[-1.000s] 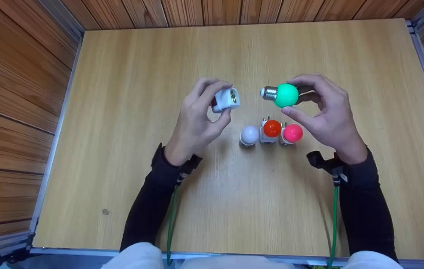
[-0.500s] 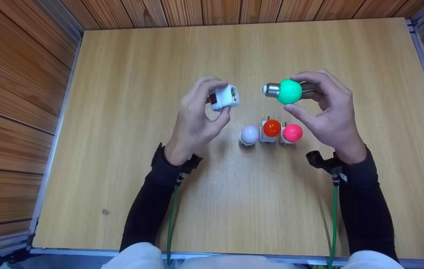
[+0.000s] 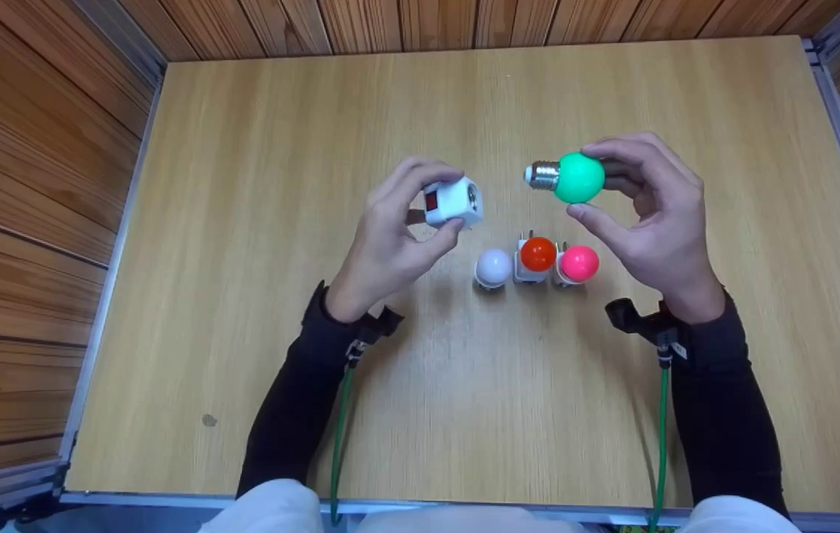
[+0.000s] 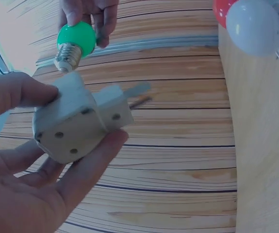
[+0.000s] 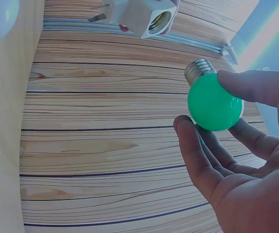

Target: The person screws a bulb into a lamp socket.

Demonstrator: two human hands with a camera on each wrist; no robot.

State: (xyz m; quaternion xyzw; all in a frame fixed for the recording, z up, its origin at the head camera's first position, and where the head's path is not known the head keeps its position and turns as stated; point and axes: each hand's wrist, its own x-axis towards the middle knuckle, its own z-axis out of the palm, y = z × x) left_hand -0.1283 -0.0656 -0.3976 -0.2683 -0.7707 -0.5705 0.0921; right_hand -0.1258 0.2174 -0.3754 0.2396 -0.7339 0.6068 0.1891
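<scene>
My left hand (image 3: pixel 397 229) pinches a white plug-in lamp socket (image 3: pixel 455 201) between thumb and fingers, raised over the table. In the left wrist view two metal prongs stick out of the socket (image 4: pixel 66 121); its threaded opening shows in the right wrist view, facing the bulb. My right hand (image 3: pixel 653 215) holds a green light bulb (image 3: pixel 581 178) by its round end, with the metal screw base pointing left at the socket. A gap separates bulb and socket. Both wrist views also show the green bulb (image 5: pixel 214 103).
On the wooden table (image 3: pixel 257 259) below the hands stand a white bulb (image 3: pixel 494 266), an orange-red bulb (image 3: pixel 538 255) and a pink bulb (image 3: pixel 579 263), the latter two in white plug-in sockets. Plank walls border the table. A green cable (image 3: pixel 340 444) runs from each wrist.
The right hand has moved the green bulb slightly right and away from me. The left hand has turned the socket a little and shifted it slightly right. The bulbs on the table stay put.
</scene>
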